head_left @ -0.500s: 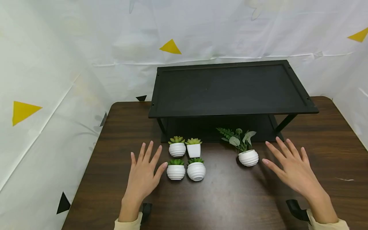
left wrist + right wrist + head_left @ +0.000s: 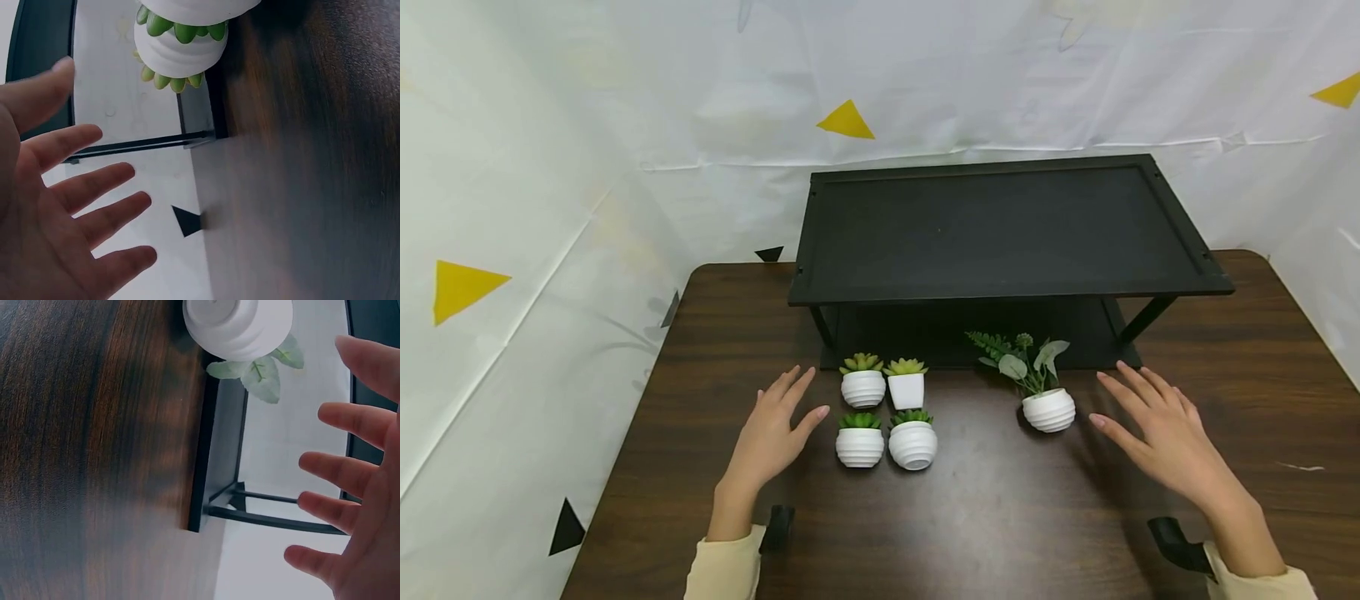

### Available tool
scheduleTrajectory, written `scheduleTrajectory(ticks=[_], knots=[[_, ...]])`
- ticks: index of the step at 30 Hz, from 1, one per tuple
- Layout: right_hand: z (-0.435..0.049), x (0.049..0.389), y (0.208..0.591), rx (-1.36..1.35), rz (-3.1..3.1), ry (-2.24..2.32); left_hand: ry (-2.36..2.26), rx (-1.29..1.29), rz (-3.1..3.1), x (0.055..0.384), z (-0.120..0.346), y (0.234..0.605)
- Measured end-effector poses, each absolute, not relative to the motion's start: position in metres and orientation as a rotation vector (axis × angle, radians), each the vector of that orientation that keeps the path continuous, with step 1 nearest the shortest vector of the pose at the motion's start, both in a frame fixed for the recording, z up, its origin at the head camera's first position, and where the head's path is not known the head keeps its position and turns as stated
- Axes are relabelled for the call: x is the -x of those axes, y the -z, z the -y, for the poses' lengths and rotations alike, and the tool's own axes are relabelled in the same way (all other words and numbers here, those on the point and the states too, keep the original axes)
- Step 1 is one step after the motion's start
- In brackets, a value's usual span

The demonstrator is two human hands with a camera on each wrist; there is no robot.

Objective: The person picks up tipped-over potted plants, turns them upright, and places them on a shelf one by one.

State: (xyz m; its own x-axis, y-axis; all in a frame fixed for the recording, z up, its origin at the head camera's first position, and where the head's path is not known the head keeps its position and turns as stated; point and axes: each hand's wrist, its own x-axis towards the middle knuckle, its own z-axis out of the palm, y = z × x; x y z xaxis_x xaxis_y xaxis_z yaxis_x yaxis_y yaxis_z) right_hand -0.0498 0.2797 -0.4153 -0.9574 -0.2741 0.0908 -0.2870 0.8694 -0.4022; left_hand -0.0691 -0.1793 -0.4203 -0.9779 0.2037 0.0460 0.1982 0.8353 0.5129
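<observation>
My left hand, fingers spread and holding nothing, hovers just left of a cluster of small potted succulents. In that cluster, a ribbed white pot and a square white pot stand behind two rounder ones, the front left pot and the front right pot. On the other side, my right hand is also empty with its fingers apart. It is right of a leafy plant in a ribbed white pot, which leans slightly. In the right wrist view its pale leaves show beyond the pot.
A black two-tier shelf stands at the back of the dark wooden table. Its lower tier lies right behind the plants. White sheeting with coloured triangles surrounds the table.
My left hand has turned, its fingers now closer together and pointing more to the right. The right hand's fingers have drawn slightly together. The pots stay where they were.
</observation>
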Motion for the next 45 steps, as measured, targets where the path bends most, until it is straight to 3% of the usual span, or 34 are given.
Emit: scheduleTrajectory(ticks=[13, 31, 45], knots=[[-0.283, 0.051, 0.412, -0.408, 2.995, -0.882, -1.293, -0.040, -2.759, 0.099, 0.193, 0.411], [-0.288, 0.051, 0.413, -0.324, 3.063, -0.891, -1.985, 0.126, -2.167, 0.138, 0.210, 0.351], [-0.294, 0.052, 0.411, -0.282, 3.047, -0.950, -2.042, 0.195, -2.005, 0.160, 0.207, 0.321]])
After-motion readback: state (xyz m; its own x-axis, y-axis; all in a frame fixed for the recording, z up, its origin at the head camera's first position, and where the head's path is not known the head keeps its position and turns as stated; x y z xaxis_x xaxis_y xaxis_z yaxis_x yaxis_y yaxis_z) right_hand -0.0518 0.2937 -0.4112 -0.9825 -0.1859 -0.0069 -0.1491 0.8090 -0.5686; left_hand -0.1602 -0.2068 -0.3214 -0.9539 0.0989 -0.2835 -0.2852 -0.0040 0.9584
